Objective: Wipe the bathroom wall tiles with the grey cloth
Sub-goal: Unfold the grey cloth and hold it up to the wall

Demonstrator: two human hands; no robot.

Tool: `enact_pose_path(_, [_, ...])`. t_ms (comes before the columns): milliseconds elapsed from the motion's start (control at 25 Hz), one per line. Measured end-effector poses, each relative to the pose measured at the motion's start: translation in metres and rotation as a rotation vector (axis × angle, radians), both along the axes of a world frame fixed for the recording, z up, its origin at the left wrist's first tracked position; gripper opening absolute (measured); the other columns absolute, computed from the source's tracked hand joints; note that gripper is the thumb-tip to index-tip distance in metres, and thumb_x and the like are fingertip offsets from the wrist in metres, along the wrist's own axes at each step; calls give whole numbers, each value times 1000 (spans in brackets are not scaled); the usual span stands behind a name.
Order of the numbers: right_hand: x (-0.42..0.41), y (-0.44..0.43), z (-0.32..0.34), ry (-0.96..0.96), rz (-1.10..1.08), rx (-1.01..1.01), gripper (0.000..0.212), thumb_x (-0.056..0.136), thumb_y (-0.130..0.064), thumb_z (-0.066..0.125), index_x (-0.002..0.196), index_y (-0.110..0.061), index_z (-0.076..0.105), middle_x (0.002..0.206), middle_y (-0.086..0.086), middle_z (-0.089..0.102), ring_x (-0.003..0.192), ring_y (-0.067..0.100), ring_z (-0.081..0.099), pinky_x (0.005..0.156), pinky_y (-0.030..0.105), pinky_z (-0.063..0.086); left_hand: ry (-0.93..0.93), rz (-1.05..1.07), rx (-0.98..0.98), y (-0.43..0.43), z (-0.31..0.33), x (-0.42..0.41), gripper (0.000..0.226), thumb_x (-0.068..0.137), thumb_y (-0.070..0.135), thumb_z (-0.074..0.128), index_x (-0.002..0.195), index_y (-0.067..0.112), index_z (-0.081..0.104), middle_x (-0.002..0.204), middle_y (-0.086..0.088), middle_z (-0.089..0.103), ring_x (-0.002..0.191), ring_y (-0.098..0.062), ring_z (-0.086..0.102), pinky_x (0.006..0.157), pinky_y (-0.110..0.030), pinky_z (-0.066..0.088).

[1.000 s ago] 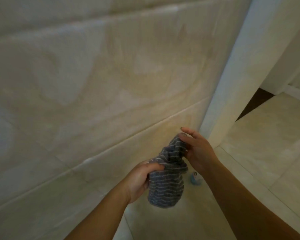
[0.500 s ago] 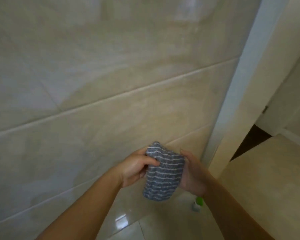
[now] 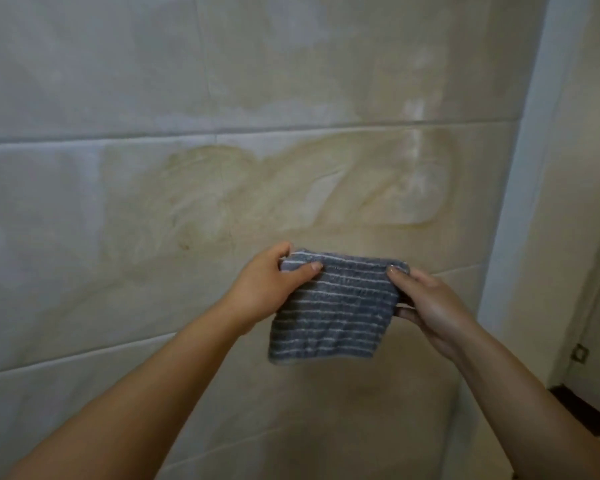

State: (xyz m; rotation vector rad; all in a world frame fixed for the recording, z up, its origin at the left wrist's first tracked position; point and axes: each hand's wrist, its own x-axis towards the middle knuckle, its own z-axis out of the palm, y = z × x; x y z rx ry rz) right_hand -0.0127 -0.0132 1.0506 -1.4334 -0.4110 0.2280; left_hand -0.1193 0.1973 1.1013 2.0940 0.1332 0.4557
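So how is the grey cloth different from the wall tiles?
The grey cloth is dark grey with thin white stripes; the wall tiles are pale beige with cloudy yellowish patches. The cloth hangs soft and floppy, pinched by the left hand and right hand, while the tiles are flat and hard. The cloth is small; the tiles fill the view. Both have lines running sideways: stripes on one, grout joints on the other.
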Motion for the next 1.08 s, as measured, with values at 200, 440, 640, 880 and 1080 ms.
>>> enact_pose_path(200, [-17,8,39,140,182,149,34,102,-28,43,108,-4,65,97,12,72,91,23,69,84,42,50,60,-17,-304,25,39,-22,21,82,19,75,87,16,55,83,-4,64,69,-14,61,54,-23,46])
enact_pose_path(440, [-9,-2,92,119,202,137,30,82,7,50,107,-4,62,100,15,62,91,24,60,75,35,57,-105,-19,-353,54,77,-50,31,80,-16,62,96,10,60,101,-10,61,98,-27,61,78,-33,52])
enact_pose_path(640, [1,11,123,86,15,197,41,85,16,46,115,-8,60,105,14,61,94,22,60,70,33,57,-341,192,-29,62,100,-63,21,81,-2,72,90,16,68,98,-5,70,95,-17,67,87,-32,55])
enact_pose_path(880, [3,32,158,-314,-196,-109,28,87,7,60,107,-11,67,106,14,66,86,20,63,75,30,54,-556,381,415,83,134,-73,20,85,7,72,89,26,66,92,9,64,84,-6,62,74,-15,49])
enact_pose_path(1080, [-1,56,199,-798,-569,-468,11,87,-23,71,92,-15,74,95,11,68,82,24,62,67,30,41,-748,474,981,110,163,-74,15,92,7,62,102,7,73,96,-7,61,87,-21,55,73,-33,48])
